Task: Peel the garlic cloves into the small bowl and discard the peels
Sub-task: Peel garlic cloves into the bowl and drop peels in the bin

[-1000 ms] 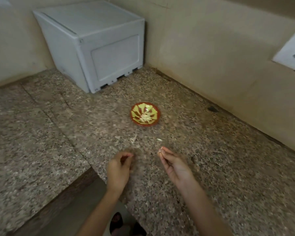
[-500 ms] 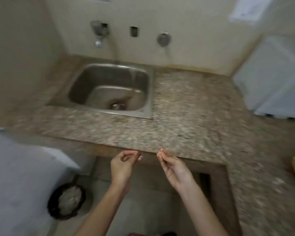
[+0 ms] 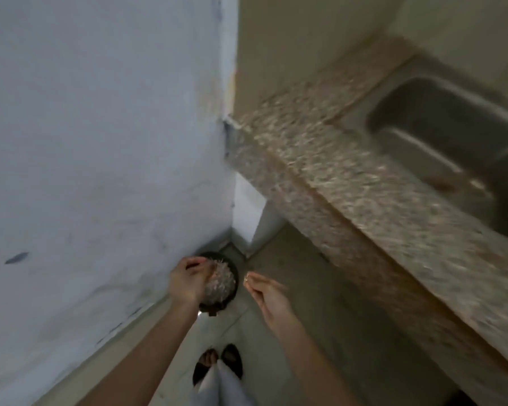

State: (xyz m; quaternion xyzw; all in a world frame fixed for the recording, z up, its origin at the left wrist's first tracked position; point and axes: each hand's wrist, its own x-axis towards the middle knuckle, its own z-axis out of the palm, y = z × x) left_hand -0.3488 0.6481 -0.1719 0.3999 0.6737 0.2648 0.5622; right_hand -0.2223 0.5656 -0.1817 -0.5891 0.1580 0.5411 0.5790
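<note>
Head view: our left hand (image 3: 188, 284) curls above the bin (image 3: 235, 287), hold unclear; right hand (image 3: 269, 297) beside it pinches a garlic bit (image 3: 246, 279)

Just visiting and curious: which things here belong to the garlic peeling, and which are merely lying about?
In the job: left hand, right hand, pale bit it pinches, black bin holding peels.
Lying about: sink, granite counter, wall, sandals.

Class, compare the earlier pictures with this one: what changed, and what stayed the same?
The view swung from the bowl, past the sink, down to the floor bin; the left hand now hangs over it. Unchanged: the right hand pinches a small piece.
</note>
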